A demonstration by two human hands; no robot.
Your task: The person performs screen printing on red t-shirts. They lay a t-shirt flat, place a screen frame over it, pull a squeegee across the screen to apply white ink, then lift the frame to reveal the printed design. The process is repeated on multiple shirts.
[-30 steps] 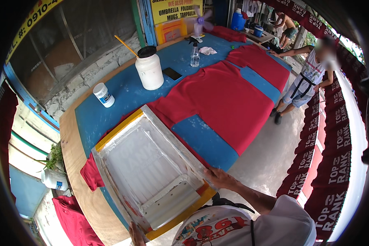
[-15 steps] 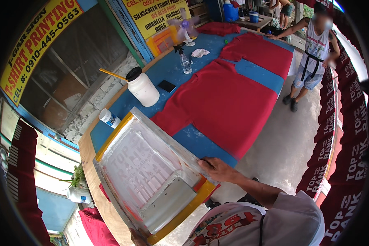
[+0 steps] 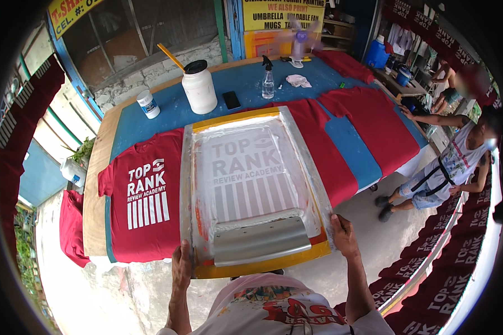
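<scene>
Nearest, at six o'clock: left hand (image 3: 181, 267) clamped on the lower left corner of a screen-printing frame (image 3: 251, 187); right hand (image 3: 345, 237) gripping its lower right edge at five o'clock. Frame flat on the blue table (image 3: 167, 109), yellow-edged, mesh bearing a pale lettered stencil, metal squeegee (image 3: 261, 241) lying across its near end. Beneath the frame, probably a red shirt, mostly hidden. At nine o'clock, just beside the frame, a printed red shirt (image 3: 145, 195) with white lettering and stripes. Farther, toward twelve: white tub (image 3: 199, 89) with a yellow stick, small white jar (image 3: 148, 104) at eleven, dark phone (image 3: 231, 100), spray bottle (image 3: 268, 81). At two o'clock, more red shirts (image 3: 374, 120); at three, another person (image 3: 447, 162) touching the table's far corner.
</scene>
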